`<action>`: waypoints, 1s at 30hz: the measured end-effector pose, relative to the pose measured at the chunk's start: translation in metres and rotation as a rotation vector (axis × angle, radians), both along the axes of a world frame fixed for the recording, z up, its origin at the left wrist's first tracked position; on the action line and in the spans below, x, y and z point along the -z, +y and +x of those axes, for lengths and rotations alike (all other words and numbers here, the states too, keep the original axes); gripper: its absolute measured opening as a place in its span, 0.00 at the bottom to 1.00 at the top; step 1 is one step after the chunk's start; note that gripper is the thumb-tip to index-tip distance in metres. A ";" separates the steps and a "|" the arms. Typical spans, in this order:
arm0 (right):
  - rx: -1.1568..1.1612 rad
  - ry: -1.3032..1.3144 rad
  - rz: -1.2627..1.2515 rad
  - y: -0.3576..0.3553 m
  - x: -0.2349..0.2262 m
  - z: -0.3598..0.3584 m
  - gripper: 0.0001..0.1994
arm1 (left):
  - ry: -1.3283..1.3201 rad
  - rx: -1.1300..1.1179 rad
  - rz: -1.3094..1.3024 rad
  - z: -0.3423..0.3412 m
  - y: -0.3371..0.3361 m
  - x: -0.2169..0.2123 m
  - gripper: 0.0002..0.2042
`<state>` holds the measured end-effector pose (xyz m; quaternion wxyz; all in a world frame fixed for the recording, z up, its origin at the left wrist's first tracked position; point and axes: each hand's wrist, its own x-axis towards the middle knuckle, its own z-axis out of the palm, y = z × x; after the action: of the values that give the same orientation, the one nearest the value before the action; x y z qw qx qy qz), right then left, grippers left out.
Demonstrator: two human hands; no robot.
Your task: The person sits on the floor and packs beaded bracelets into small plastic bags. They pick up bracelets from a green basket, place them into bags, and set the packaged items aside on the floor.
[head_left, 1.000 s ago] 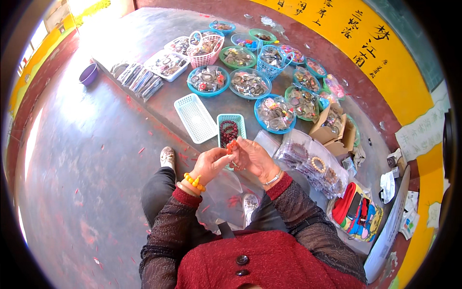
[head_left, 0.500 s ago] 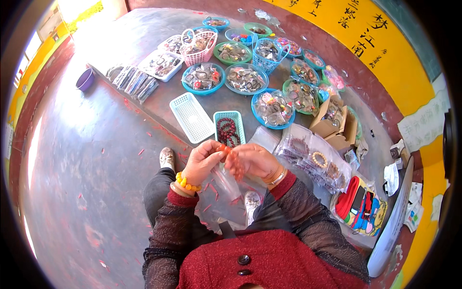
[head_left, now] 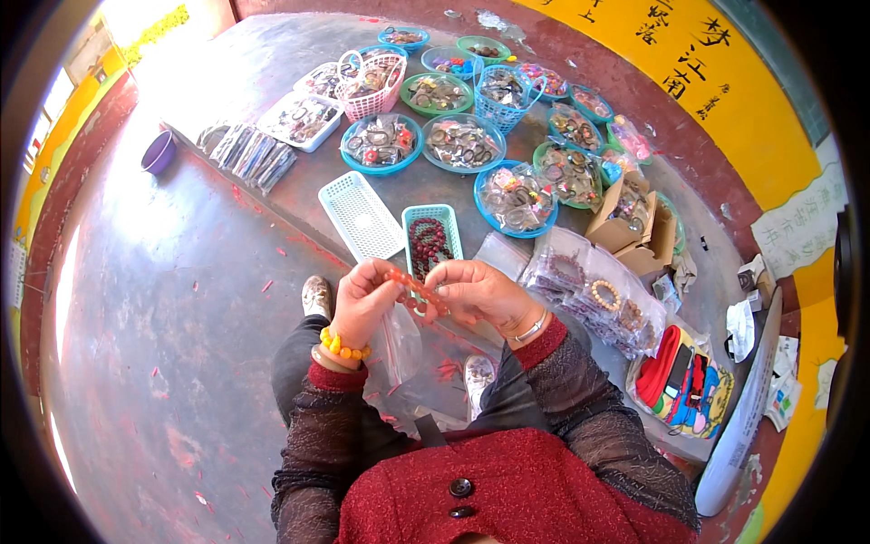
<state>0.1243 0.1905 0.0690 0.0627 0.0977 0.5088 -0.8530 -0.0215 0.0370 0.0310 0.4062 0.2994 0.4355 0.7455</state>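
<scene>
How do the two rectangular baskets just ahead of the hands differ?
The white basket looks empty; the teal basket holds dark red bead bracelets. The white one is wider and lies to the left; the teal one is narrower and lies nearer the right hand. Both are shallow, rectangular mesh plastic.

The left hand (head_left: 364, 304) and right hand (head_left: 478, 292) meet over the person's lap, both pinching a string of orange-red beads (head_left: 412, 288) stretched between them. A clear plastic bag (head_left: 399, 349) hangs below the left hand, apparently caught under its fingers. Just beyond the hands lies a teal tray (head_left: 431, 238) of dark red beads, with an empty pale blue tray (head_left: 361, 216) to its left. To the right sits a pile of bagged bracelets (head_left: 594, 292). Farther off, round blue and green bowls (head_left: 515, 195) hold more bagged jewellery.
</scene>
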 end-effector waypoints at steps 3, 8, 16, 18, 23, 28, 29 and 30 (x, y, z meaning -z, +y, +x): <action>-0.242 -0.079 0.196 0.005 0.004 0.001 0.09 | 0.212 0.047 -0.081 0.011 -0.001 0.001 0.03; -0.468 0.244 0.291 -0.021 0.009 0.002 0.11 | 0.641 0.123 -0.215 0.019 0.004 0.011 0.02; -0.091 0.481 0.116 -0.030 -0.020 0.006 0.42 | 0.699 0.129 -0.005 0.026 0.011 0.014 0.14; 0.078 0.547 -0.310 -0.044 -0.014 -0.006 0.52 | 0.277 0.110 -0.039 0.042 0.012 0.025 0.15; -0.532 0.735 -0.521 -0.059 0.002 -0.019 0.58 | -0.202 0.656 -0.040 0.043 0.017 0.032 0.14; -0.590 0.617 0.042 -0.073 -0.019 -0.028 0.42 | -0.471 0.861 -0.036 0.044 0.011 0.038 0.12; -0.547 0.557 0.091 -0.073 -0.018 -0.029 0.39 | -0.500 0.863 -0.035 0.044 0.012 0.038 0.12; -0.504 0.497 0.139 -0.072 -0.020 -0.031 0.36 | -0.518 0.854 -0.030 0.042 0.012 0.036 0.12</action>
<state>0.0937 0.1182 0.0889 0.1387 -0.2373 0.5735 -0.7718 0.0207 0.0491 -0.0055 0.7740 0.2503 0.1695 0.5563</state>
